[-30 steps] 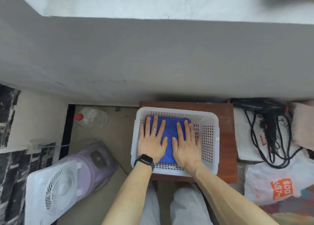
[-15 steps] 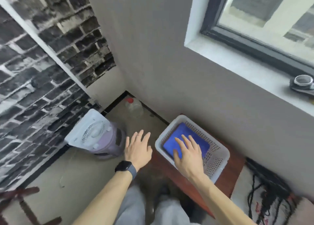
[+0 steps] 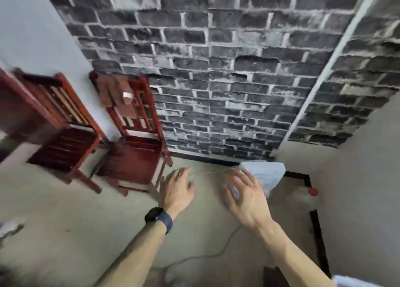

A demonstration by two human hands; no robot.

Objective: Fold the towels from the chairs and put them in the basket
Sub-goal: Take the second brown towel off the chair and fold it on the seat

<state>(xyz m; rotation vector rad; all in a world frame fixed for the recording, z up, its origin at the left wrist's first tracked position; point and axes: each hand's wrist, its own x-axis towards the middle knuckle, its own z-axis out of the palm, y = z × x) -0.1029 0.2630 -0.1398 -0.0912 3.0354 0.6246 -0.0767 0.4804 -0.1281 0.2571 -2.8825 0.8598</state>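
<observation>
A brown towel [image 3: 116, 97] hangs over the backrest of the nearer red wooden chair [image 3: 134, 159] against the brick wall. A second red chair [image 3: 62, 135] stands to its left with nothing on its back. My left hand [image 3: 178, 189], with a dark watch on the wrist, hovers empty just right of the nearer chair's seat, fingers relaxed. My right hand [image 3: 244, 193] is spread and empty over the floor, in front of the fan. Only a white corner of the basket [image 3: 355, 283] shows at the bottom right edge; the blue towel is out of view.
A white and lilac fan [image 3: 266, 174] stands on the floor by the wall corner, its cable [image 3: 207, 255] trailing across the floor. A clear bottle with a red cap [image 3: 311, 197] sits to its right. The dark brick wall [image 3: 227, 81] is straight ahead.
The view has swung left from the basket to the chairs. Both hands have lifted off the blue towel in the basket and now hover empty over the floor.
</observation>
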